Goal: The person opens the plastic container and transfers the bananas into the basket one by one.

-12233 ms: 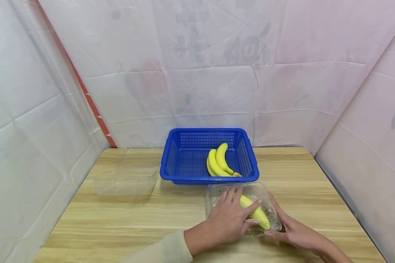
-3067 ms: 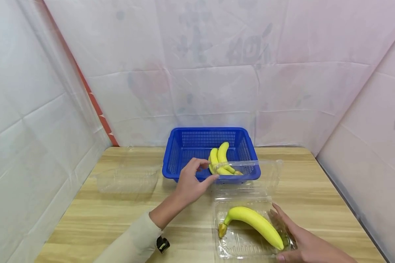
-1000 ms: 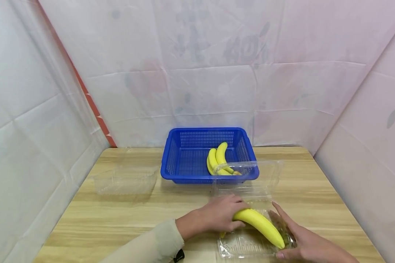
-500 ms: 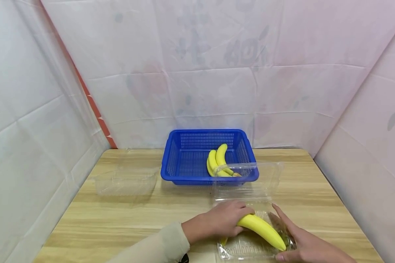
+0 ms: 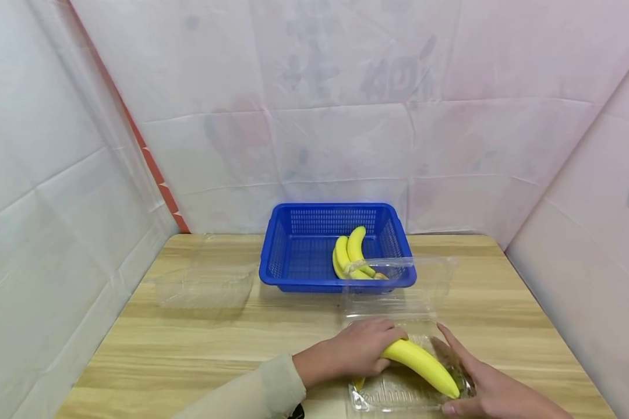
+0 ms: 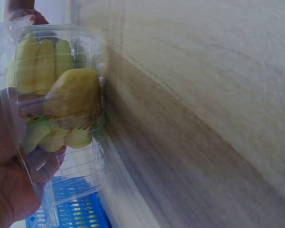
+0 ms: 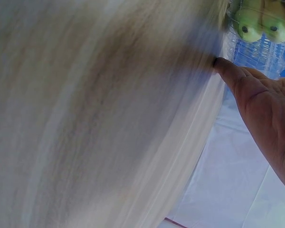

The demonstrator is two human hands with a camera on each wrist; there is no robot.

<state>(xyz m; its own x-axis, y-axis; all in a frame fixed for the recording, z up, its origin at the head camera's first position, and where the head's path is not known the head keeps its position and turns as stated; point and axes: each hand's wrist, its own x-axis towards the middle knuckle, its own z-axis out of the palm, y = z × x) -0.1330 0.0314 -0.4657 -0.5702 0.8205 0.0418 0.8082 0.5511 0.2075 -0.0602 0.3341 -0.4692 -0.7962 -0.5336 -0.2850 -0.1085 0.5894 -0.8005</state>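
In the head view my left hand (image 5: pixel 364 349) grips the stem half of a yellow bunch of bananas (image 5: pixel 424 366), its fingers curled over the top. The bunch lies in the base of a clear plastic clamshell container (image 5: pixel 393 398), and several bananas (image 6: pixel 45 64) show through the plastic in the left wrist view. The clamshell's lid (image 5: pixel 424 285) stands raised at the back. Along the container's right side rests my right hand (image 5: pixel 484 387), thumb at the near corner and fingers extended toward the far one. In the right wrist view, banana tips (image 7: pixel 261 28) appear above that hand.
A blue perforated basket (image 5: pixel 304 285) stands at the table's back, with more bananas (image 5: pixel 348 256) inside; the raised lid overlaps its right front. A second clear container (image 5: pixel 204 288) sits on the left of the wooden table (image 5: pixel 272 337). Sheeted walls (image 5: pixel 335 139) enclose the back and sides.
The lid, down twelve seconds ago, now stands raised. Since three seconds ago my left hand has moved from beside the lid down onto the bananas. My right hand stays at the container's side.
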